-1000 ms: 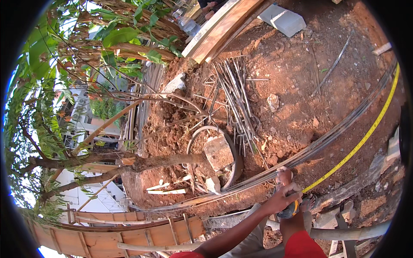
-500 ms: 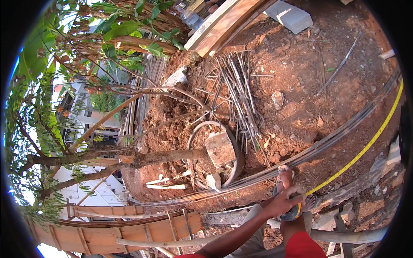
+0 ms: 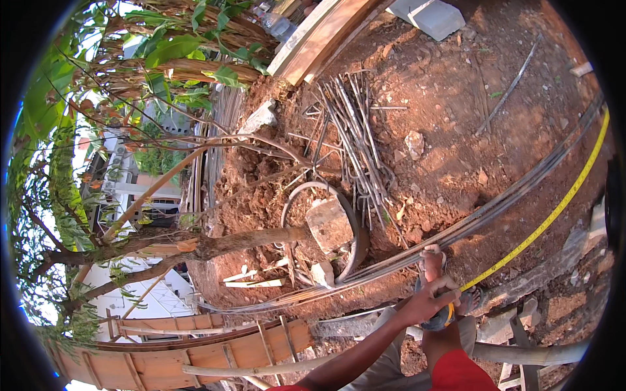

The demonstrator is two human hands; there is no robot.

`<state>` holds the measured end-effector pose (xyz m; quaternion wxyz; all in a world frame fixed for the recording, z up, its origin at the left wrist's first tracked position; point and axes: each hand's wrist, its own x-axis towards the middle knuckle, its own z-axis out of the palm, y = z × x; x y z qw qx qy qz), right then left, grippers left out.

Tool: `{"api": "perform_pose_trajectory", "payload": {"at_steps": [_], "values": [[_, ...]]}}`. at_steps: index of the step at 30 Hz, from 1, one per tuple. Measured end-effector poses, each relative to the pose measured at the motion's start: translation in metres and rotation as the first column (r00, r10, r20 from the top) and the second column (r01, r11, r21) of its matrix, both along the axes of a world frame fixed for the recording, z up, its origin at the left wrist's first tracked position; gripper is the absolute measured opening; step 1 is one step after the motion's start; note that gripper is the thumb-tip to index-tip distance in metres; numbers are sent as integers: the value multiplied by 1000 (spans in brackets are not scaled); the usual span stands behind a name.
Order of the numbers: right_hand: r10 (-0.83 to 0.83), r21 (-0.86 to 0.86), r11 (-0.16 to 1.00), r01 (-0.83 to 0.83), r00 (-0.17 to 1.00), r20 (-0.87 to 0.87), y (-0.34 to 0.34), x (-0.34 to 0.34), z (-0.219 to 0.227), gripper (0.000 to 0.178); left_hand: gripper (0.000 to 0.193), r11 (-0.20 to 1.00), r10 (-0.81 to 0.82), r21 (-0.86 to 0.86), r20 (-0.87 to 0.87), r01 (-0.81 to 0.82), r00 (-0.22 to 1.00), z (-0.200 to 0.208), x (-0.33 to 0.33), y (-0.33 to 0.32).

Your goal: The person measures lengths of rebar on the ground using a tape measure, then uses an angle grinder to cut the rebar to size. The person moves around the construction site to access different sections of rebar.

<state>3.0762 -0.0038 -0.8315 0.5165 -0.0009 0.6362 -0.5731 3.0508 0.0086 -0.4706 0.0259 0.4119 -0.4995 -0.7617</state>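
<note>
Lower right of centre, one hand point(image 3: 427, 301) (which of the two I cannot tell) is clenched on a tape measure case point(image 3: 442, 317); its yellow tape point(image 3: 548, 218) runs to the right rim beside a long bundle of steel rods point(image 3: 456, 231). Open red soil point(image 3: 456, 111) fills the upper right. Mid-frame, a round rim point(image 3: 357, 244) encloses a concrete block point(image 3: 329, 225).

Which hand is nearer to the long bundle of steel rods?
Right. The right hand lies on the rod bundle beside the yellow tape; the left hand sits just below, its grip around the tape's case.
</note>
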Motion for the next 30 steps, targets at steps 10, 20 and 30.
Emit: {"api": "perform_pose_trajectory", "payload": {"at_steps": [10, 20, 30], "values": [[26, 8, 1000, -25, 973, -228, 1, 16, 16, 11, 17, 999, 8, 38, 69, -10, 998, 7, -1, -3], [55, -92, 990, -103, 907, -418, 3, -14, 9, 17, 13, 995, -73, 75, 32, 71, 997, 1, -15, -11], [210, 59, 976, -208, 977, -24, 5, -1, -14, 35, 14, 998, -34, 54, 28, 32, 999, -1, -9, -13]]}}
